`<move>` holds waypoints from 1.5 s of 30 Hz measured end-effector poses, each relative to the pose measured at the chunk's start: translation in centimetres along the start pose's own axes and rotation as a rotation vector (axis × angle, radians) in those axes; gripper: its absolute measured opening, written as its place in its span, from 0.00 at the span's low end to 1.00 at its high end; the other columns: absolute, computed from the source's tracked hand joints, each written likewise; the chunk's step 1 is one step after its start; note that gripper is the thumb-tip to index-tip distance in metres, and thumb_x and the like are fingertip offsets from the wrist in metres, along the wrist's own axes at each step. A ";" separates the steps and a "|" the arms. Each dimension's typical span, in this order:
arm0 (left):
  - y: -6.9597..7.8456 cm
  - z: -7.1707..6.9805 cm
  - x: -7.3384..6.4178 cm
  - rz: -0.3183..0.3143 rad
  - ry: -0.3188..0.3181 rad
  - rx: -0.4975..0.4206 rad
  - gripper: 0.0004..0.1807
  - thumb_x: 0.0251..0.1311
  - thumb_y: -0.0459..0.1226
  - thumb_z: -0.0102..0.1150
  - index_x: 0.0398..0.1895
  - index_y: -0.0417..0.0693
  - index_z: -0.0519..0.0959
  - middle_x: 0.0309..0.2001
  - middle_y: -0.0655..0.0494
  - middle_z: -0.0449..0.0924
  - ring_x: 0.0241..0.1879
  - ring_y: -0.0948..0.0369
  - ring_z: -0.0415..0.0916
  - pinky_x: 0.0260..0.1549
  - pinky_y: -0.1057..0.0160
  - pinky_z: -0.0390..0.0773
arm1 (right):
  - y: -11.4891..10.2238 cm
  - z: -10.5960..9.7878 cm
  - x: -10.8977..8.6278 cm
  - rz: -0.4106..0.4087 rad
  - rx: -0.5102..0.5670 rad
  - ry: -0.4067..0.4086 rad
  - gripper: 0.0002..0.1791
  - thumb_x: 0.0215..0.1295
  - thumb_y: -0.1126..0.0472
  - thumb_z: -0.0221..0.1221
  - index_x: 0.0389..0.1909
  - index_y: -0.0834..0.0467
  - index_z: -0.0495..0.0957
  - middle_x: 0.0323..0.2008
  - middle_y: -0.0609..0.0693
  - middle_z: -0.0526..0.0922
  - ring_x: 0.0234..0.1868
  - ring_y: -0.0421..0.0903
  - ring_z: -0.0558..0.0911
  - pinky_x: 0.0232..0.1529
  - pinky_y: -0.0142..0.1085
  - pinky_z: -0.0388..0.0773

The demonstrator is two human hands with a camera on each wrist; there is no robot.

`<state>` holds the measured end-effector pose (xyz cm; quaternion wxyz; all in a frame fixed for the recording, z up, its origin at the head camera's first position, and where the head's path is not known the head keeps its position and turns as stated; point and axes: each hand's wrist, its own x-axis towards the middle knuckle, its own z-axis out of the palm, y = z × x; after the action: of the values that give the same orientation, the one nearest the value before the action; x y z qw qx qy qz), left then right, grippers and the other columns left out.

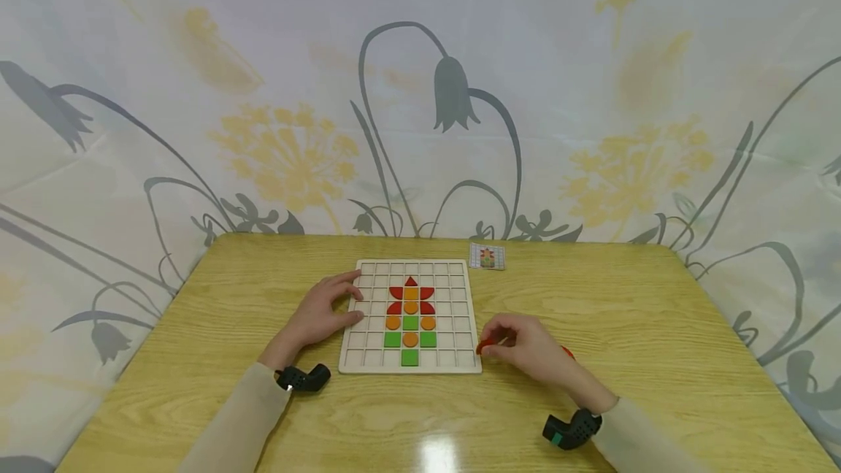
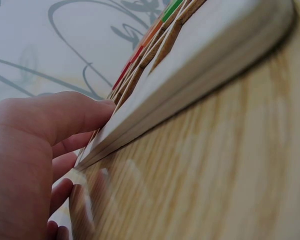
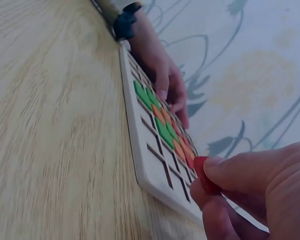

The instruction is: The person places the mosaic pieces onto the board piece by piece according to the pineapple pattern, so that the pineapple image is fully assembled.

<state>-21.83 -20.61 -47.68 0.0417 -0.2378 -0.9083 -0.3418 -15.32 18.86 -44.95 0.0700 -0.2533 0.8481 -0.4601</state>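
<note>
A white grid board (image 1: pixel 447 356) lies on the table, with red, orange and green pieces set in its middle columns. The left hand (image 1: pixel 323 306) rests at the board's left edge, fingers loosely spread over the rim; the left wrist view shows its thumb (image 2: pixel 90 112) touching that edge. Just off the board's right edge, the right hand (image 1: pixel 522 345) pinches a small red piece (image 3: pixel 204 175) between thumb and fingers. Its full shape is hidden by the fingertips. Another red piece (image 1: pixel 568 352) lies on the table, partly covered by the right hand.
A small picture card (image 1: pixel 487 257) showing a similar coloured pattern lies past the board's far right corner. The wooden table (image 1: pixel 611 290) reaches back to a flower-printed cloth (image 1: pixel 282 93). Each wrist wears a black camera, the left wrist camera (image 1: pixel 304 378) being close to the board's near left corner.
</note>
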 end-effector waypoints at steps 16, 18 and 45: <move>0.1 0.1 0.3 -0.005 -0.005 0.005 0.11 0.55 0.41 0.71 0.39 0.55 0.80 0.71 0.49 0.67 0.70 0.44 0.61 0.66 0.40 0.58 | -1.7 3.2 2.9 -0.170 0.080 -0.055 0.04 0.63 0.65 0.67 0.35 0.52 0.87 0.42 0.47 0.83 0.42 0.42 0.80 0.39 0.34 0.79; 0.1 0.1 0.2 -0.008 -0.006 0.004 0.10 0.55 0.41 0.71 0.39 0.55 0.80 0.71 0.50 0.67 0.70 0.44 0.61 0.66 0.40 0.58 | -1.6 3.6 3.1 -0.174 0.068 -0.059 0.04 0.62 0.65 0.68 0.34 0.51 0.87 0.43 0.46 0.83 0.44 0.43 0.80 0.41 0.34 0.79; 0.0 0.1 0.1 -0.001 -0.004 0.005 0.11 0.55 0.42 0.70 0.39 0.55 0.80 0.71 0.49 0.66 0.70 0.43 0.60 0.66 0.39 0.57 | -1.6 6.4 3.6 -0.174 -0.004 -0.085 0.05 0.61 0.66 0.68 0.35 0.52 0.87 0.40 0.41 0.80 0.38 0.38 0.77 0.37 0.31 0.77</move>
<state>-21.93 -20.51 -47.78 0.0402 -0.2377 -0.9094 -0.3388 -15.56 11.65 -46.84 0.0652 -0.3455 0.8200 -0.4517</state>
